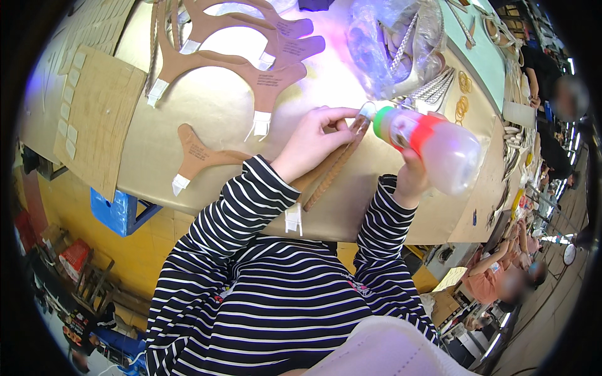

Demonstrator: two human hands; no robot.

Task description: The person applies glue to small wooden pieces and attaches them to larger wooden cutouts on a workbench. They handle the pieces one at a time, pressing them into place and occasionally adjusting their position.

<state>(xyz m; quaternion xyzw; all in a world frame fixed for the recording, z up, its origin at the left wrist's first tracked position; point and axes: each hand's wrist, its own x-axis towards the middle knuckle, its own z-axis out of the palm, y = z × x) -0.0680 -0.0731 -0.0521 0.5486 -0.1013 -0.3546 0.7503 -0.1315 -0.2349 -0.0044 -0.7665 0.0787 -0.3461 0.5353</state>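
Observation:
My left hand (315,145) is closed in a pinch on the far end of a narrow brown braided strap (331,174), which slants toward the table's near edge. In my right hand (411,180) is a translucent squeeze bottle (453,158) with a red label and green collar, tilted with its pale tip at the strap's far end. Whether the tip touches the strap is hard to tell. Beside my left forearm lies a brown Y-shaped leather piece (199,154) with a white tab. Several larger brown leather pieces (248,72) with white tabs overlap farther back.
A clear plastic bag (376,47) of braided straps sits at the back, with loose silver braids (434,91) and yellow rubber bands (463,108) to its right. At left are a wooden board (100,106) with white tabs and a blue stool (116,210). Other people work at right.

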